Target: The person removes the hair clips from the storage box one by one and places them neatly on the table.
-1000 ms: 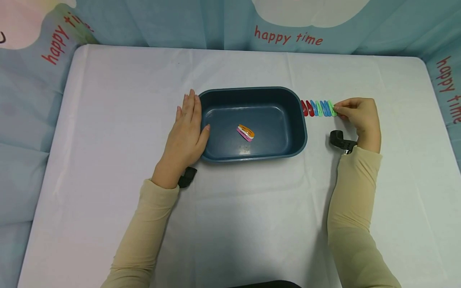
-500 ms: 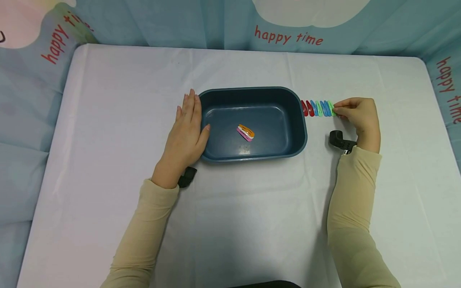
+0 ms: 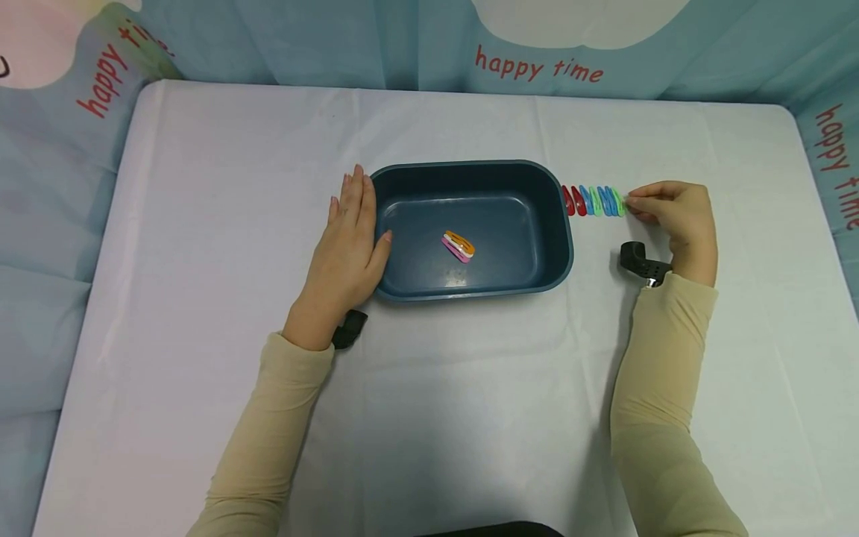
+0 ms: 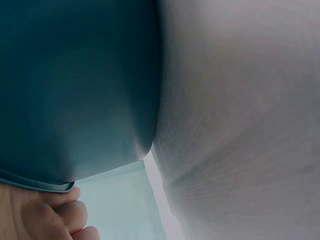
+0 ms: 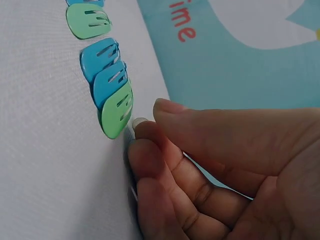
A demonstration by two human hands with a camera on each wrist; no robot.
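My left hand (image 3: 345,250) lies with straight fingers along the left rim of a dark blue rectangular basin (image 3: 470,297), thumb over the edge. In the left wrist view, fingertips (image 4: 72,215) show just past the rim of the basin. Inside the basin lie an orange hair clip (image 3: 460,242), a white one and a pink one (image 3: 455,250), overlapping. A row of red, blue and green snap hair clips extends from the basin's right side. My right hand (image 3: 678,216) is just right of the end green hair clip (image 5: 117,112), its fingers loosely bent and holding nothing.
A white cloth covers the table (image 3: 429,418). Blue curtains (image 3: 322,45) with red lettering hang along the back and sides. Black wrist mounts (image 3: 350,328) jut from both wrists. Red hair clips (image 3: 573,201) sit right beside the basin's right wall.
My right hand has let go of the end green hair clip and shifted slightly right, away from the row. The left hand and the basin stay where they were.
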